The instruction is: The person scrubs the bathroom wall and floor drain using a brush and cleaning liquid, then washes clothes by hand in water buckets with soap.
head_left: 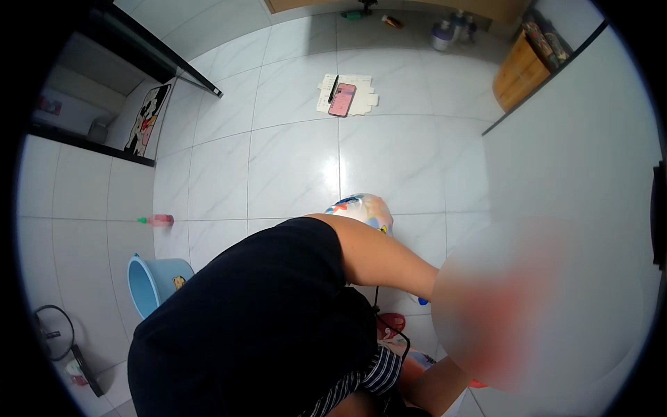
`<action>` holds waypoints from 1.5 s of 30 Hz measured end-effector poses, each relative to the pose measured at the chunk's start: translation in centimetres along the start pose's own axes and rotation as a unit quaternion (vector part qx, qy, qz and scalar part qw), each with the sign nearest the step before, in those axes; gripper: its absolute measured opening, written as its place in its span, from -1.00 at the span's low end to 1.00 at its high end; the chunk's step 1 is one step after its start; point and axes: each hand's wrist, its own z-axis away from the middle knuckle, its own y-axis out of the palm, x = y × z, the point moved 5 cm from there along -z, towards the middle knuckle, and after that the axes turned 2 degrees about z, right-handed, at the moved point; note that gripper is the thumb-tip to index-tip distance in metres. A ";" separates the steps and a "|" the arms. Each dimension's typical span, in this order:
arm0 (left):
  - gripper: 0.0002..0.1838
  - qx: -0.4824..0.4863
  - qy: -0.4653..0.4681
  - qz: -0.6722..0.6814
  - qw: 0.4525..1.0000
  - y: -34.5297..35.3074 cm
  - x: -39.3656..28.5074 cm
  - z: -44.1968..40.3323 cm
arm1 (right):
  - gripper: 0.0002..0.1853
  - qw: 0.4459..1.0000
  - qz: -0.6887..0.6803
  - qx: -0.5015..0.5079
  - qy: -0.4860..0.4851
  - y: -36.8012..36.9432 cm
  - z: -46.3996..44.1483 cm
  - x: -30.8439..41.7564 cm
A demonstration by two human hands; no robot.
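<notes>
We see a bare forearm [389,260] reach out of a black sleeve [278,264] and run into a large blurred patch [528,306] on the right of our view. Our hands are out of sight, so we cannot tell how far open they are or whether they have hold of anything.

A patterned bundle [360,205] sits on the white tiled floor [292,167], partly hidden behind the forearm and just beyond it (we make out pale, blue, red and yellow patches on it). Below the forearm lies a red item [391,324], near a black cord [394,330] and some striped fabric [383,370].

Farther up the floor, a pink phone [342,100] and a black pen [333,89] rest side by side on white paper [362,104]. To the left, near the wall, are a light blue bucket [144,288] and a pink bottle [162,220] with a green top. A woven basket [521,73] stands at upper right, with a purple-and-white container [441,36] to its left. A cartoon mat [147,121] shows at upper left.
</notes>
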 end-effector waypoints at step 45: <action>-0.61 0.256 -0.053 -0.172 0.950 18.3 4.3 -4.3 | -0.60 0.997 0.012 -0.059 0.047 -1.2 0.7 1.8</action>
